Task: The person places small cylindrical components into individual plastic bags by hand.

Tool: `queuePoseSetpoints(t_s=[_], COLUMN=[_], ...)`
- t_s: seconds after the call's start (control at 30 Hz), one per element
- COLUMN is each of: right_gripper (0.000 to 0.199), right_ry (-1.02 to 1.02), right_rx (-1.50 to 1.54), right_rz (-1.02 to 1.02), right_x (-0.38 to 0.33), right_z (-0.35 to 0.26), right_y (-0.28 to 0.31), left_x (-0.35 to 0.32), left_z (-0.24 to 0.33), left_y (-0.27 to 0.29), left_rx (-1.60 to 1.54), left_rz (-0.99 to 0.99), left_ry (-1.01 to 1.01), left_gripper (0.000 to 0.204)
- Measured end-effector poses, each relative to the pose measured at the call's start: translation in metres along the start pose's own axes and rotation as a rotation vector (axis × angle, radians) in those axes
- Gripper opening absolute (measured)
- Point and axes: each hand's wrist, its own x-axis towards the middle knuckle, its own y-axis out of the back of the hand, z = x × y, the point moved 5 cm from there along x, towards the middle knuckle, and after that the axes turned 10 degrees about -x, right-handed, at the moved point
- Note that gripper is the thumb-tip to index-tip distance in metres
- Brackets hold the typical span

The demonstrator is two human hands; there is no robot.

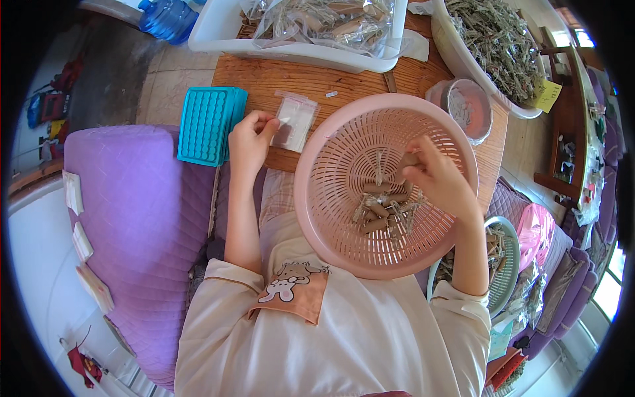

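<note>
A pink slotted plastic basket (pixel 385 251) stands tilted at the table's front edge, against my lap. Inside lie several small brown rolls (pixel 377 225) among dried, pale twig-like bundles (pixel 405 215). Over the basket's right half, my right hand (pixel 436 175) is closed around one brown roll (pixel 409 161). To the left on the table lies a stack of small clear zip bags (pixel 296 119). My left hand (pixel 251 139) pinches at the left edge of these bags, between them and a stack of turquoise moulded trays (pixel 208 126).
A white tub (pixel 297 49) of plastic-wrapped rolls stands at the back. Right of it are a large basin (pixel 456 46) of dried plant pieces and a clear round container (pixel 473 109). A green basket (pixel 509 264) sits at my right, a purple padded seat (pixel 132 218) at left.
</note>
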Motion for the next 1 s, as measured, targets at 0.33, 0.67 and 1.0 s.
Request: queuePoseSetpoints(t_s=[0.33, 0.67, 1.0], right_gripper=[0.026, 0.026, 0.034], right_ry=[-0.14, -0.102, -0.02], right_rx=[1.327, 1.016, 0.67], right_rz=[0.429, 0.529, 0.491], right_x=[-0.017, -0.019, -0.028], right_z=[-0.025, -0.042, -0.055], right_y=[0.005, -0.019, -0.012], left_x=[-0.096, -0.107, -0.096], left_z=[0.11, 0.143, 0.134], left_y=[-0.032, -0.072, -0.066], left_rx=[-0.792, -0.82, -0.79], left_rz=[-0.816, -0.844, -0.679], left_ry=[0.027, 0.14, -0.016], left_gripper=[0.041, 0.044, 0.014])
